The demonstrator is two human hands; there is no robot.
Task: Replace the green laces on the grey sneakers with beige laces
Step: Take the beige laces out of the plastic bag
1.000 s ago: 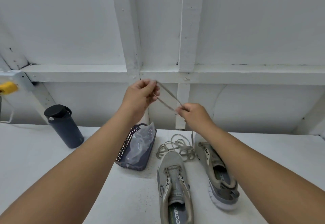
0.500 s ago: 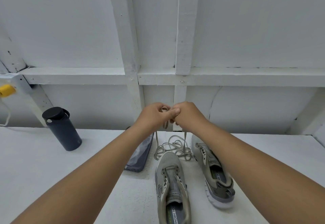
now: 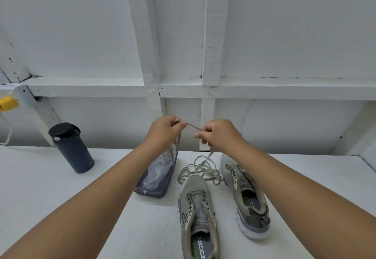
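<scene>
Two grey sneakers lie on the white table with no laces in their eyelets: the left sneaker near the front, the right sneaker beside it. A beige lace lies in a loose tangle just beyond their toes. My left hand and my right hand are raised above the table, each pinching the lace, with a short taut stretch between them. From each hand a strand hangs down toward the tangle.
A dark basket with clear plastic in it sits left of the sneakers, partly behind my left forearm. A dark blue bottle stands at the far left. A white framed wall rises behind the table, with a yellow object on its ledge.
My hands were apart and higher with the lace stretched between them, then came together, and now have drawn a short way apart again at a lower height.
</scene>
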